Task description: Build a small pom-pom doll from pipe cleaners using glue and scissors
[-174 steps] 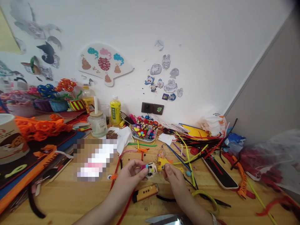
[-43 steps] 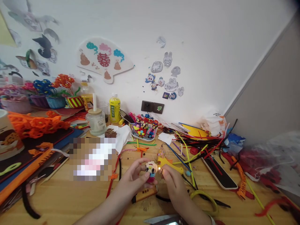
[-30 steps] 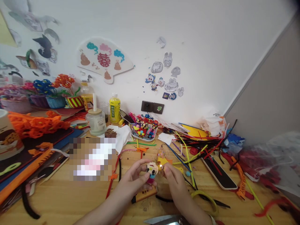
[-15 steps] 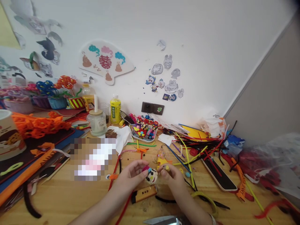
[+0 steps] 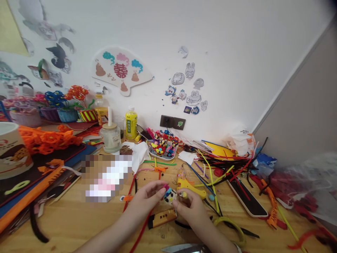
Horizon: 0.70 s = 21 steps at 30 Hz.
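My left hand is closed on a small fuzzy doll head. The head is white, with black eyes and bits of blue and magenta on top. My right hand meets it from the other side, its thumb against the white face. Between the right fingers a small yellowish piece with a dark end sticks out; its kind is unclear. Just behind lies a yellow glue gun. Below the hands are a gold box-like item with a black end and scissors, partly out of view.
A tray of colourful small dolls stands at the back, near a yellow bottle and a glass jar. Coloured pipe cleaners are heaped at right by a dark, white-edged phone-like slab. A white cup stands at left.
My right hand has shifted slightly left and down, bringing its thumb onto the doll head's face. The head has turned a little, and more of the glue gun shows. The view has moved slightly.
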Available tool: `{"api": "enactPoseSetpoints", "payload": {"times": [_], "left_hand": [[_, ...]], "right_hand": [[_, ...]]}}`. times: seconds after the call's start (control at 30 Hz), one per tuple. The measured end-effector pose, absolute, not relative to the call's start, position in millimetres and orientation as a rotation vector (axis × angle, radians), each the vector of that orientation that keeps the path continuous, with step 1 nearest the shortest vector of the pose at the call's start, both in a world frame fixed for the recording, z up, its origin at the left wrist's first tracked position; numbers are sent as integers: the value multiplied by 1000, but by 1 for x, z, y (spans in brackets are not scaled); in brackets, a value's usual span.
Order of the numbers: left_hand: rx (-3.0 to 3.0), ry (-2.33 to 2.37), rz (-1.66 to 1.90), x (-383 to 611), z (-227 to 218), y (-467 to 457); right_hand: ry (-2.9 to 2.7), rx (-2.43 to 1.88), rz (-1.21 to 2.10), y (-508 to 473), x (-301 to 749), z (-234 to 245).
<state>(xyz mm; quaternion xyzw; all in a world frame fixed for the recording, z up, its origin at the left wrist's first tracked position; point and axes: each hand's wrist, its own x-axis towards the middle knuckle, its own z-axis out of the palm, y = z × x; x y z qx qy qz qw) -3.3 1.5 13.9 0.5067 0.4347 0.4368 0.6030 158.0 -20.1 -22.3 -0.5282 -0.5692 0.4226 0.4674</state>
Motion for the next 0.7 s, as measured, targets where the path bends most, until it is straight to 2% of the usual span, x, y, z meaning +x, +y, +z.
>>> {"api": "enactPoseSetpoints", "payload": {"times": [0.7], "left_hand": [[1327,902,950,-4,-2,10]], "right_hand": [[-1460,-1269,1035,-17,158,-17]]}}
